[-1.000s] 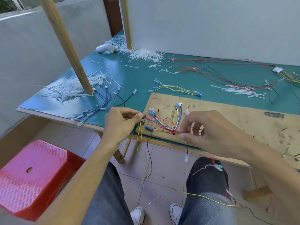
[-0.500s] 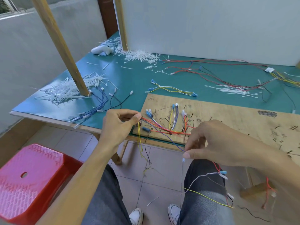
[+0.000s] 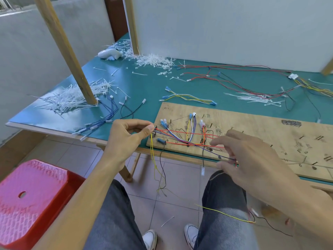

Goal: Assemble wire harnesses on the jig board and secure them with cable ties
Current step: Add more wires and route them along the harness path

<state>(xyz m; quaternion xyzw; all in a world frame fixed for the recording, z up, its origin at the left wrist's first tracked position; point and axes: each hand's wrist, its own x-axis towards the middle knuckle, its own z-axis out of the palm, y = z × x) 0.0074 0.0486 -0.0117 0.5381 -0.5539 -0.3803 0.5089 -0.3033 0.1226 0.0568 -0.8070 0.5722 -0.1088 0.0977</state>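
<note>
A plywood jig board [image 3: 252, 127] lies on the green table. Red, purple, white, yellow and orange wires [image 3: 180, 139] of a harness run between its pegs at the left end. My left hand [image 3: 129, 136] pinches the bundle's end at the board's left edge; yellow and black wires [image 3: 153, 159] hang from there toward the floor. My right hand [image 3: 252, 159] hovers over the board's front edge with fingers partly spread. A taut purple wire and red wires run into its fingers, where they seem pinched; the hand is blurred.
Piles of white cable ties [image 3: 72, 100] lie by a slanted wooden post [image 3: 68, 55], at the back [image 3: 153, 60] and at the right [image 3: 252, 99]. Loose blue wires [image 3: 108, 114], a yellow-white set [image 3: 189, 97] and red-black harnesses [image 3: 234, 78] lie on the table. A red stool [image 3: 27, 195] stands at the left.
My right hand has slid to the right along the wires, drawing the purple wire taut, and its fingers have spread. My left hand keeps its pinch at the board's left edge.
</note>
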